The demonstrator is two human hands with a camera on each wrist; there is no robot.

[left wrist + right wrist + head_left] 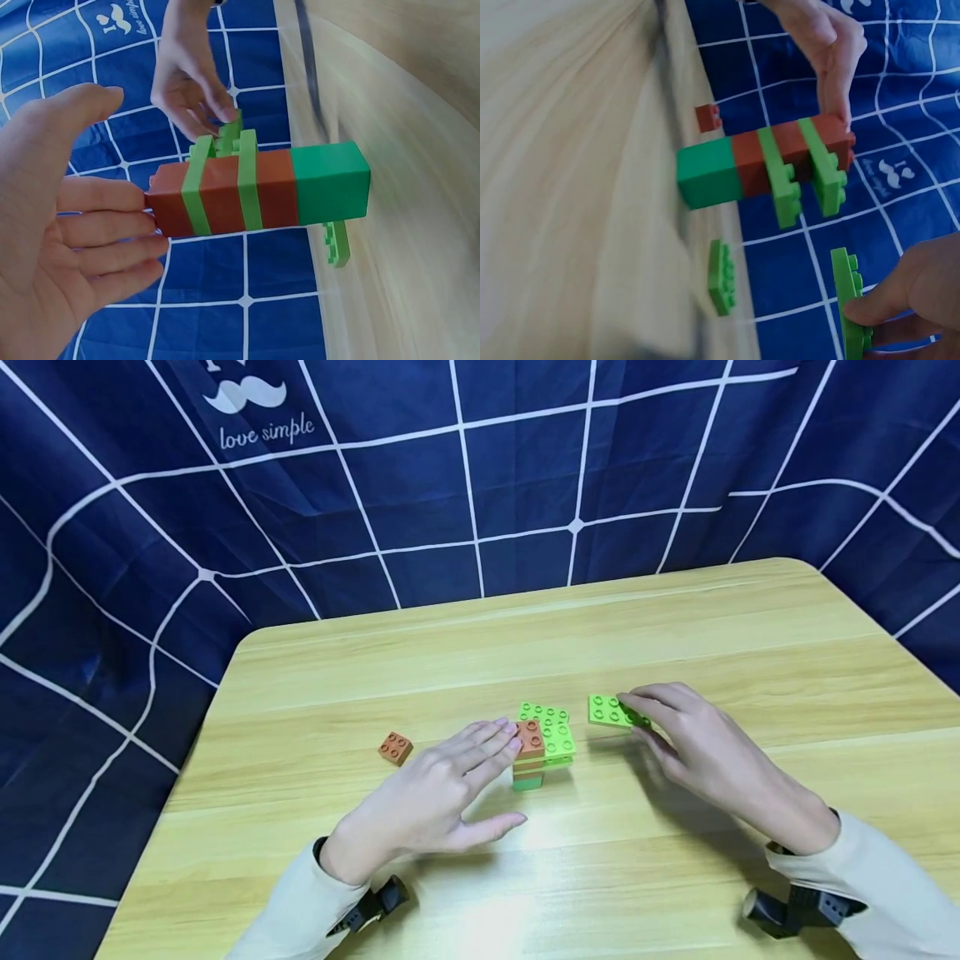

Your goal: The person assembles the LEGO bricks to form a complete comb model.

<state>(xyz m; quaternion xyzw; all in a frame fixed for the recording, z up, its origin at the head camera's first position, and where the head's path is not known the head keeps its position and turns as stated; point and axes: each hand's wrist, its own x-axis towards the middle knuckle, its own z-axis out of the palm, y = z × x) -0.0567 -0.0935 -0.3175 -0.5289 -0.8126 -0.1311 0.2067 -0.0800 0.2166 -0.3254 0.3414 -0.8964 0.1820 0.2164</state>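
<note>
Tower [259, 187] on table [420, 681]
Left hand [441, 793], fingers straight, touches top brick [532, 740]; right hand [701, 756] pinches plate [604, 712] right of tower

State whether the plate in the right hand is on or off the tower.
Off: the right hand pinches the light-green plate; head and right wrist views show a gap between it and the tower.

Left sleeve [294, 906], bottom of frame left of centre, and right sleeve [888, 881], lower right, were plain off-white. Black left wrist unit [371, 906] and black right wrist unit [801, 910] poked out from under them, each with a stubby cylindrical end. Left hand [442, 785] and right hand [705, 743] were bare.
</note>
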